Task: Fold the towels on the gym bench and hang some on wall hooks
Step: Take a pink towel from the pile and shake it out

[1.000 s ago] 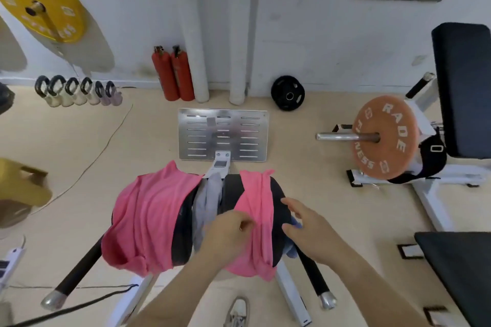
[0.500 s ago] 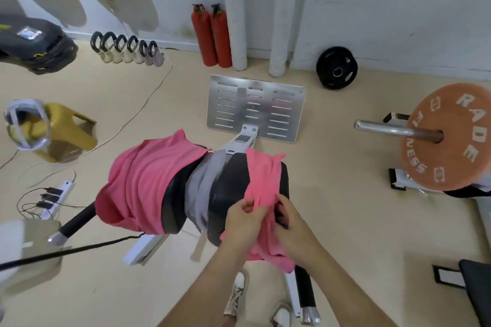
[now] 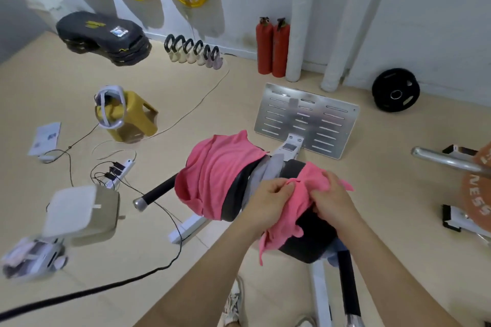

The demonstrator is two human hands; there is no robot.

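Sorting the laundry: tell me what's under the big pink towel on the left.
Under the big pink towel the black bench pad shows, with a grey towel beside it. Anything further beneath is covered.

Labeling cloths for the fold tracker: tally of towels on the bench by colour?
Pink towels: 2, one draped on the far pad, one bunched in the left hand and right hand at
Grey towels: 1, between the pads
Total: 3
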